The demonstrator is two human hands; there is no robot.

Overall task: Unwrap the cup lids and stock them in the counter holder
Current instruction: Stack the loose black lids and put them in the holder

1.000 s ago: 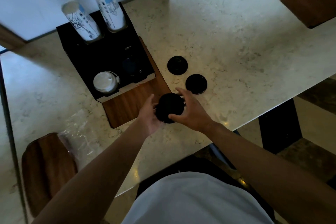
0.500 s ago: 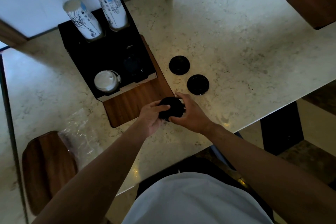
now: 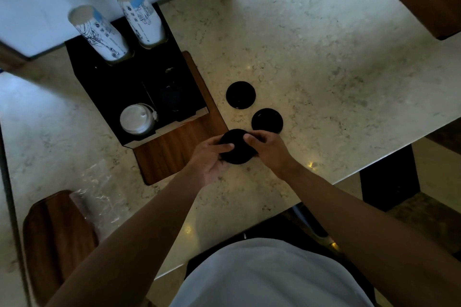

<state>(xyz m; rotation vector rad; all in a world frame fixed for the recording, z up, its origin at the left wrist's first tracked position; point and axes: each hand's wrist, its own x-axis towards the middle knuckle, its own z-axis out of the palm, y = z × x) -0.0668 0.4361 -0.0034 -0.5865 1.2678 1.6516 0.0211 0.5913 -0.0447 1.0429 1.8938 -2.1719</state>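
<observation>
A pale speckled stone counter [image 3: 311,40] carries crinkled clear wrap [image 3: 99,192] and a black boxy holder [image 3: 129,77]. Left hand [image 3: 209,157] and right hand [image 3: 267,147] fingers clamp a round black stack of lids [image 3: 237,148]; two flat lids [image 3: 240,95] lie just beyond.

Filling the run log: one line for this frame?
step: stocking lids | left hand + right hand: both gripping black lid stack | two lids loose on counter | holder: white lids in front slot

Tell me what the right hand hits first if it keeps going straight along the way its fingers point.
The right hand points up-left across the held black lids. Past them, it would probably meet the wooden board, then the black holder; height is unclear.
</observation>
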